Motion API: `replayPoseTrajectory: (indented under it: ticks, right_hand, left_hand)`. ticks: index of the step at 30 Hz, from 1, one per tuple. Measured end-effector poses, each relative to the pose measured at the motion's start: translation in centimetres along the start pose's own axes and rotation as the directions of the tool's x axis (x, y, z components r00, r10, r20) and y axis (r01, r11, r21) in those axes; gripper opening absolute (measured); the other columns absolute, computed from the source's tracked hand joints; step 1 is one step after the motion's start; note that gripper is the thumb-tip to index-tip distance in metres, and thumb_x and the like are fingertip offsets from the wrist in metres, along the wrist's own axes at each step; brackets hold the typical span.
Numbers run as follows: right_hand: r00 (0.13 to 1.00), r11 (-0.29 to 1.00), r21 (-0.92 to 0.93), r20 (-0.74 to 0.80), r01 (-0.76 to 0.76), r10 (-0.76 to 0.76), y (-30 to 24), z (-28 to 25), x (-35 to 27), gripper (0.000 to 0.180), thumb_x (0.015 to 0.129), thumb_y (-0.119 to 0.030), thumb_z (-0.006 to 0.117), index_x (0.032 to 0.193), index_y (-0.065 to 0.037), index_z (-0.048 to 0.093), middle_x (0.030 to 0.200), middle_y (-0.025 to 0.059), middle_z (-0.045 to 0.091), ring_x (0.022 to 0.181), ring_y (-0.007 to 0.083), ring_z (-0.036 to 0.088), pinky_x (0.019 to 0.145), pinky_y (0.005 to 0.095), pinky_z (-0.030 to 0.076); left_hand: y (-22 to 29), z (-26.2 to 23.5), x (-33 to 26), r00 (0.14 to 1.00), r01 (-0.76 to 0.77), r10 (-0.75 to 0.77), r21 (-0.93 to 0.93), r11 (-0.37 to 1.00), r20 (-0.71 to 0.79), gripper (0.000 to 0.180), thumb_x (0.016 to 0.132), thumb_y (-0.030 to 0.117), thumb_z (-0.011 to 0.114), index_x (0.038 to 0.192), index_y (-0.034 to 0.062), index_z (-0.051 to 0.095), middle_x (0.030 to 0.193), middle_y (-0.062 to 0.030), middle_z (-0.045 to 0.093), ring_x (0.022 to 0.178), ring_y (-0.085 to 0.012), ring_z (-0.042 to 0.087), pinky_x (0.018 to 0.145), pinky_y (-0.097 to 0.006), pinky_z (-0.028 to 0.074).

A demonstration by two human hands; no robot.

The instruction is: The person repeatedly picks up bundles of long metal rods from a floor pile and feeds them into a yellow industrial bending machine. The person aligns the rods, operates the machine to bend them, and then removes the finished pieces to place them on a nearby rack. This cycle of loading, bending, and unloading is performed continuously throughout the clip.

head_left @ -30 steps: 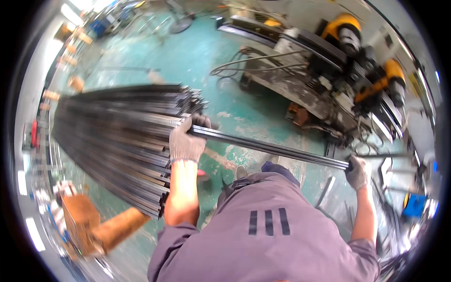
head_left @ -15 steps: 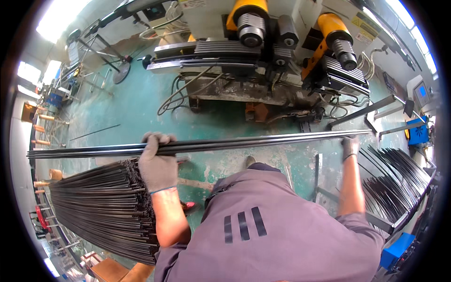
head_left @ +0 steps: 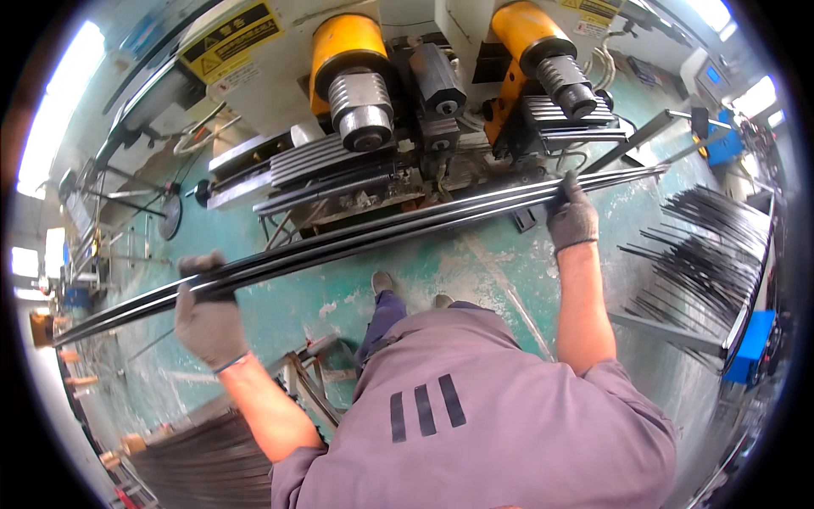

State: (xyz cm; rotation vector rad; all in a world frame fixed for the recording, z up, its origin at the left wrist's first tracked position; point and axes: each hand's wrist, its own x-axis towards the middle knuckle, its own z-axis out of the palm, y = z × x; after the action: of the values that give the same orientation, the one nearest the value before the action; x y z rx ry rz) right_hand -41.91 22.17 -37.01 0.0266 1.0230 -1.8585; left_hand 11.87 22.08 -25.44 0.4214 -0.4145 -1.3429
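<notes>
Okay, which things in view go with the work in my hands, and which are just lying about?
In hand:
- long dark metal bars
- left hand and right hand, both gloved, gripping them

Not in hand:
- dark bar stack, lower left
- thin dark rods, right
- blue box, right
- yellow cylinder on the machine ahead; its role is unclear

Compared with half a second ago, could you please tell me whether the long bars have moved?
Yes, the bars have moved forward, closer to the machine.
</notes>
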Motion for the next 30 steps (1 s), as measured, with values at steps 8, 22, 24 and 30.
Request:
replayPoseTrajectory:
  ticks: [8, 22, 24, 30]
  right_hand:
    - [0.992, 0.997, 0.046, 0.108, 0.067, -0.072, 5.6, 7.4, -2.1, 0.023, 0.1, -0.019, 0.056, 0.108, 0.002, 0.062, 0.098, 0.0143, 0.069, 0.096, 0.0288, 0.066, 0.087, 0.0433, 0.055]
    - [0.949, 0.956, -0.162, -0.16, 0.246, -0.271, 6.8, 14.3, 4.6, 0.026, 0.085, -0.014, 0.076, 0.105, -0.003, 0.062, 0.087, 0.0088, 0.069, 0.071, 0.0258, 0.067, 0.065, 0.0423, 0.057]
    - [0.956, 0.962, -0.096, -0.123, 0.255, -0.266, 6.6, 14.2, 5.4, 0.026, 0.084, -0.012, 0.075, 0.105, -0.004, 0.062, 0.089, 0.0087, 0.069, 0.073, 0.0253, 0.068, 0.064, 0.0414, 0.056]
    - [0.989, 0.984, -0.127, -0.065, 0.126, -0.135, 8.0, 14.7, 7.3, 0.034, 0.083, -0.016, 0.076, 0.11, -0.001, 0.06, 0.097, 0.0103, 0.069, 0.082, 0.0264, 0.069, 0.071, 0.0396, 0.057]
  left_hand:
    - [0.2, -8.2, 6.8, 0.986, 0.134, -0.108, 0.221, 0.966, -0.126, 0.028, 0.098, 0.014, 0.052, 0.117, -0.0059, 0.056, 0.112, -0.0186, 0.063, 0.112, -0.0345, 0.058, 0.111, -0.047, 0.04]
    - [5.4, -13.9, 16.6, 0.994, 0.081, -0.056, 0.285, 0.955, -0.097, 0.036, 0.102, 0.028, 0.051, 0.113, -0.0033, 0.063, 0.112, -0.0157, 0.067, 0.106, -0.0259, 0.063, 0.102, -0.039, 0.046]
    - [3.9, -13.5, 16.9, 0.993, 0.089, -0.045, 0.418, 0.904, -0.113, 0.036, 0.103, 0.028, 0.049, 0.112, -0.0034, 0.063, 0.111, -0.0146, 0.067, 0.106, -0.0237, 0.062, 0.102, -0.037, 0.046]
    - [-1.1, -15.0, 18.3, 0.974, 0.174, -0.093, 0.413, 0.894, -0.208, 0.031, 0.105, 0.019, 0.046, 0.114, -0.0056, 0.062, 0.115, -0.0142, 0.066, 0.111, -0.0238, 0.061, 0.106, -0.036, 0.046]
